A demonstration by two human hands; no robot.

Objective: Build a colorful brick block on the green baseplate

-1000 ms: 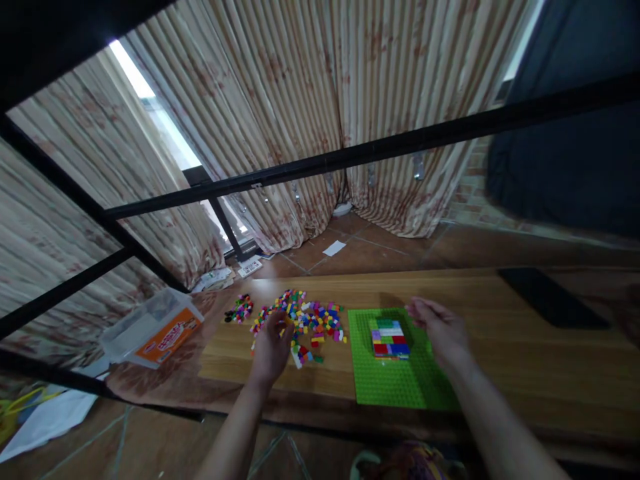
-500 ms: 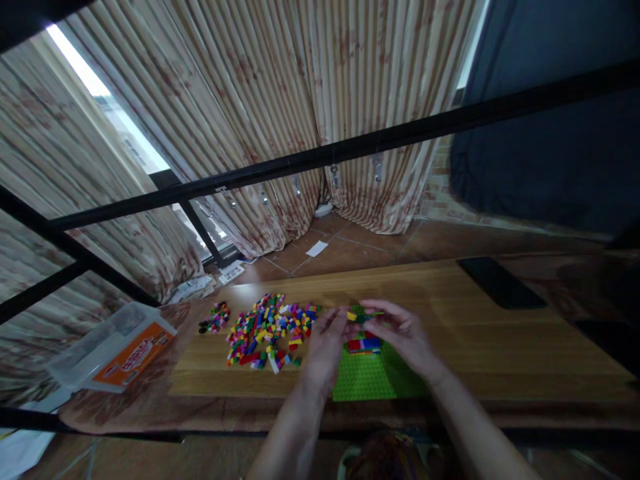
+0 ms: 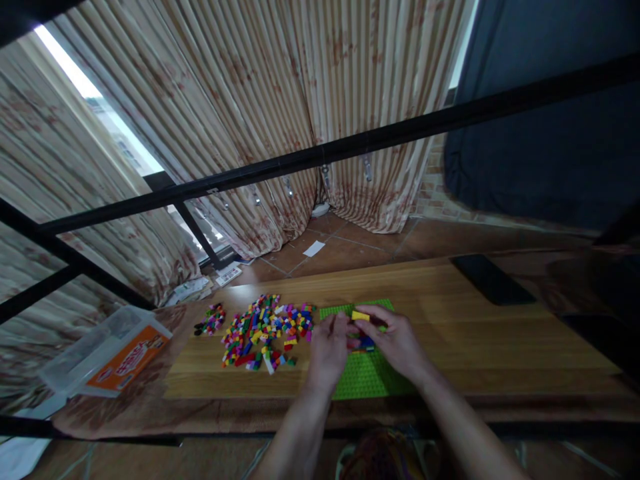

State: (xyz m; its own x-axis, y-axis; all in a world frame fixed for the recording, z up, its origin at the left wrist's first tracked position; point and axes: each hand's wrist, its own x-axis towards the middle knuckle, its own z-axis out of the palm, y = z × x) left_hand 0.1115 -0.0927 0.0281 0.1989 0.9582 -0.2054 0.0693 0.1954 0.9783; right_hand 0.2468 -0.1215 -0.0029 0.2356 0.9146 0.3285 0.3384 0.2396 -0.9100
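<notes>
A green baseplate (image 3: 363, 380) lies on the wooden table (image 3: 475, 340) with a small block of coloured bricks (image 3: 367, 343) built on it, mostly hidden by my hands. My left hand (image 3: 329, 343) and my right hand (image 3: 395, 340) meet over that block, fingers closed in a pinch. A yellow brick (image 3: 360, 316) sits at my right fingertips above the block. Left of the plate spreads a pile of loose coloured bricks (image 3: 265, 328).
A smaller cluster of bricks (image 3: 211, 320) lies at the far left of the table. A clear plastic box with an orange label (image 3: 107, 353) rests off the table's left end. A dark flat object (image 3: 490, 280) lies at the back right. Black bars cross overhead.
My left hand left the loose pile and came right to the baseplate. Both hands have come together and lowered onto the built block, with a yellow brick between them.
</notes>
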